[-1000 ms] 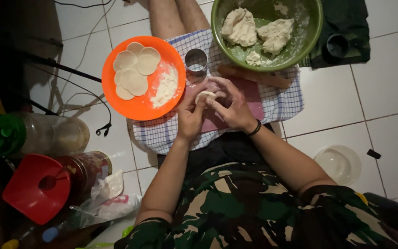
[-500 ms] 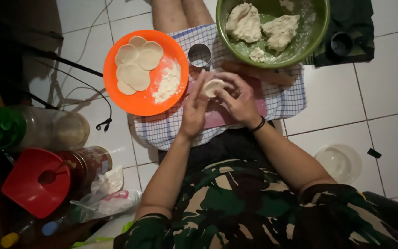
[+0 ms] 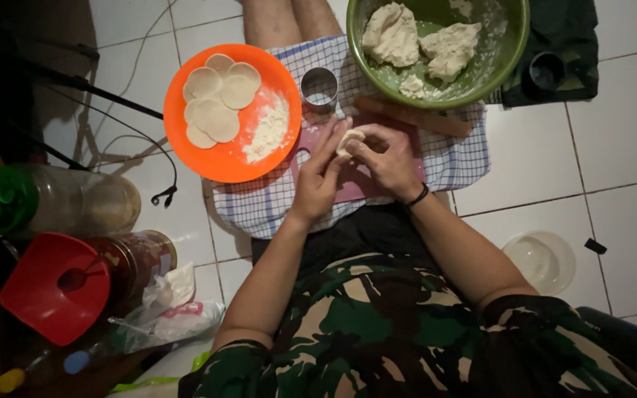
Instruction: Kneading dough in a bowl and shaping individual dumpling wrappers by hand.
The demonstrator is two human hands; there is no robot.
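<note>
I sit on the white tiled floor [image 3: 628, 110] with a blue-checked cloth [image 3: 259, 210] spread over my lap, and nearly everything rides on it. At its far right corner stands the green bowl [image 3: 510, 51] with big lumps of dough [image 3: 392, 33] inside. At the far left corner lies the orange plate [image 3: 223, 166], with flat dough rounds [image 3: 219, 96] and a heap of flour [image 3: 268, 129]. Between bowl and plate stands a small metal ring cutter [image 3: 319, 87], and a wooden rolling pin [image 3: 413, 116] lies along the bowl's near side. A pink board [image 3: 355, 184] covers the cloth's middle.

Compared with a second ago my hands sit slightly nearer the cutter, and the small dough piece [image 3: 349, 140] is more tucked in between them. My right hand [image 3: 388, 158] curls around it, fingertips pinching its edge; my left hand [image 3: 322, 173] lies flat-fingered against its other side. So the piece is off the board, being shaped.

Jars [image 3: 75, 199] and a red lid [image 3: 46, 291] crowd the floor on my left, well apart; the cutter is closest to my knuckles.
</note>
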